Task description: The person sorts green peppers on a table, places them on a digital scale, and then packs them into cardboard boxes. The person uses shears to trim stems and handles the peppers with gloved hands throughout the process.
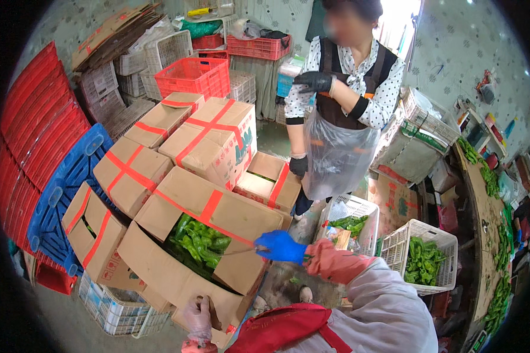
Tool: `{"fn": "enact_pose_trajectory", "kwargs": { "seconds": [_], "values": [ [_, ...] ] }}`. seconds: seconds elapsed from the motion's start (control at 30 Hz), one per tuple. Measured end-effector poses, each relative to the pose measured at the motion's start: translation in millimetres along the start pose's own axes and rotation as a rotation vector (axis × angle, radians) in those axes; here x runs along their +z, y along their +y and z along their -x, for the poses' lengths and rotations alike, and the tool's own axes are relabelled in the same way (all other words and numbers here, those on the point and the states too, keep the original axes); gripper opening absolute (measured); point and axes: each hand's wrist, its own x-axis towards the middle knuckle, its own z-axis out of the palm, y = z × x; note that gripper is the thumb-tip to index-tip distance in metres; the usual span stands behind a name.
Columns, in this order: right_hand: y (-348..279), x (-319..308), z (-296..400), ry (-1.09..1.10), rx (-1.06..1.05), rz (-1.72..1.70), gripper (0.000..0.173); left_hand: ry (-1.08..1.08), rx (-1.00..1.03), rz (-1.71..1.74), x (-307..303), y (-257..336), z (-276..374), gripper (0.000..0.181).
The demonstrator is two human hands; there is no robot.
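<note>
In front of me stands a cardboard box (pixel 229 203) with flaps partly open and red tape across one side. Green peppers (pixel 198 242) show through its opening. My left hand (pixel 198 315), in a thin clear glove, touches the raised near flap (pixel 172 273), fingers curled at its edge. My right hand (pixel 280 247), in a blue glove, is over the box's right side at the end of the red tape. A thin dark item, possibly a blade, extends from its fingers over the opening; its kind is unclear.
Taped boxes (pixel 207 132) stand beyond, beside a blue plastic pallet (pixel 66 189). A co-worker (pixel 344 110) in an apron stands across from me. Crates of peppers (pixel 424 260) are at right, near a long table (pixel 477 194) bearing peppers. Red crates (pixel 194 77) are behind.
</note>
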Motion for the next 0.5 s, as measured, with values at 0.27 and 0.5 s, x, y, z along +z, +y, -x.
{"fn": "enact_pose_trajectory", "kwargs": {
  "seconds": [0.27, 0.5],
  "values": [
    [-2.5, 56.0, -51.2, 0.011, 0.082, 0.086, 0.017, -0.116, 0.315, -0.379, 33.8, -104.8, 8.1, 0.029],
    [-3.9, 52.5, -56.1, -0.083, 0.042, 0.077, 0.018, 0.221, 0.382, -0.256, 92.7, -115.0, -11.7, 0.031]
  ]
}}
